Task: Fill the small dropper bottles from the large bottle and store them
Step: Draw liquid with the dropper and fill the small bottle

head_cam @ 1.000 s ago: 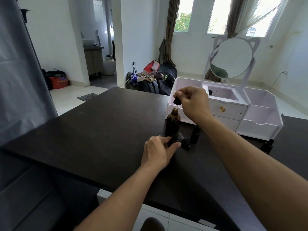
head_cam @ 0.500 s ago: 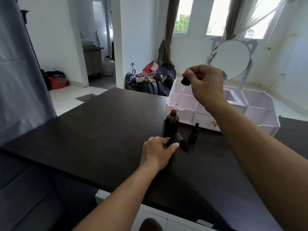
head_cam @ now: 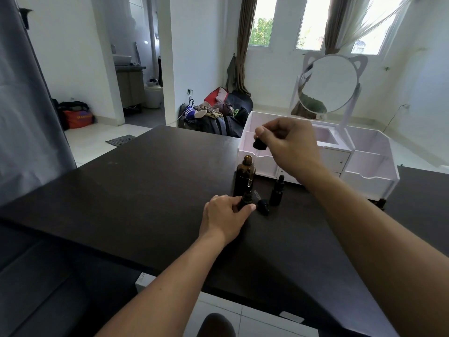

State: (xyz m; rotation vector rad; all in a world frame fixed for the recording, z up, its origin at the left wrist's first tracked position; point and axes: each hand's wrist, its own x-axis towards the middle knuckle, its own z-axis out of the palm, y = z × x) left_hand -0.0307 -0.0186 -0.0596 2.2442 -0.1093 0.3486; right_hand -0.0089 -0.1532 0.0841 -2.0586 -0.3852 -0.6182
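- A small dark dropper bottle (head_cam: pixel 246 200) stood uncapped on the desk (head_cam: pixel 150 190), gripped by the left hand (head_cam: pixel 224 218).
- The right hand (head_cam: pixel 290 145) pinched a black-bulbed glass dropper (head_cam: pixel 255 164) above it, tip near the small bottle's mouth.
- The large amber bottle (head_cam: pixel 245 175), open, stood just behind at 12 o'clock.
- A loose dropper cap (head_cam: pixel 263 206) lay at 3 o'clock; beyond it stood a capped small bottle (head_cam: pixel 277 190).
- Filling seemed under way; storing in the white organiser (head_cam: pixel 369 164) remained.
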